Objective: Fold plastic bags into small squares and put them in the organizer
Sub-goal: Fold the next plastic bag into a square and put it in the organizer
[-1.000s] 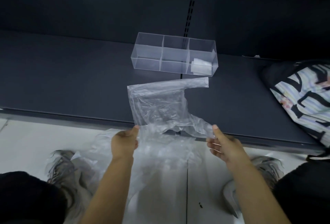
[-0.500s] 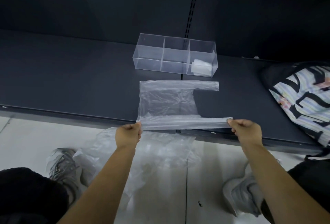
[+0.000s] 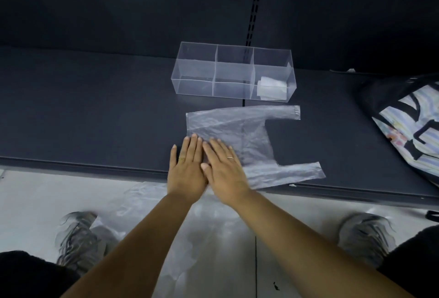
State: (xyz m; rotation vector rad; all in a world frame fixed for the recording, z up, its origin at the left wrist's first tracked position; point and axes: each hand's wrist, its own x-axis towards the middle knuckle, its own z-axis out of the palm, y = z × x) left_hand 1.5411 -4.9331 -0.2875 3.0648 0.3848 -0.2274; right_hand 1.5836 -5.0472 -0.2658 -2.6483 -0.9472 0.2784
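Observation:
A clear plastic bag (image 3: 249,136) lies flat on the dark shelf (image 3: 83,112), its two handles pointing right. My left hand (image 3: 187,169) and my right hand (image 3: 223,169) press side by side on the bag's left near part, fingers straight. Behind the bag stands a clear organizer (image 3: 234,73) with three compartments across. A folded white bag square (image 3: 272,87) sits in its right compartment.
More crumpled clear bags (image 3: 202,231) lie on the pale floor below the shelf edge, between my two shoes. A striped black-and-white bag (image 3: 413,126) rests on the shelf at the right. A dark back wall rises behind the organizer.
Both hands let go of the bag's near edge and handle, came together, and now lie flat on the bag. The bag has settled onto the shelf.

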